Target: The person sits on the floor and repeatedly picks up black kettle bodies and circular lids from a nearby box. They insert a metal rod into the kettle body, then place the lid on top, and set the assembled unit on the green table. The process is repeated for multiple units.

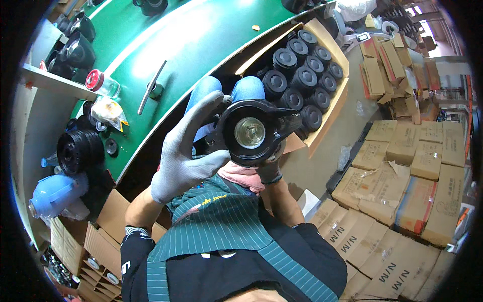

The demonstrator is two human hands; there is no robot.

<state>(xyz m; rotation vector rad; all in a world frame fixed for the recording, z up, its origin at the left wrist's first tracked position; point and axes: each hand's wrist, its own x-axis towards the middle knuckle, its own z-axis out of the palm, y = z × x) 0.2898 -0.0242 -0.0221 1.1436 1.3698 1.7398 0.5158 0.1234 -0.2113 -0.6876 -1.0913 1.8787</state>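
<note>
In front of my lap is a round black plastic vessel (225,132) with a pointed, spout-like arm on its right side. Its open ring faces up, and a clear, pale yellowish round piece (249,133) shows in the middle. My left hand (183,156), in a grey glove, grips the vessel's left side, thumb below and fingers above. My right hand (270,172), gloved too, holds the vessel from beneath on the right; most of its fingers are hidden. A pink cloth (240,177) lies on my lap behind the vessel.
An open carton (329,38) of several black cylinders (304,77) stands beyond my knees. On the green table (191,45) are a red-lidded jar (104,84), a metal bar (152,86) and black rings (80,151). Stacked cartons (382,196) fill the right; an open divided box (100,246) sits lower left.
</note>
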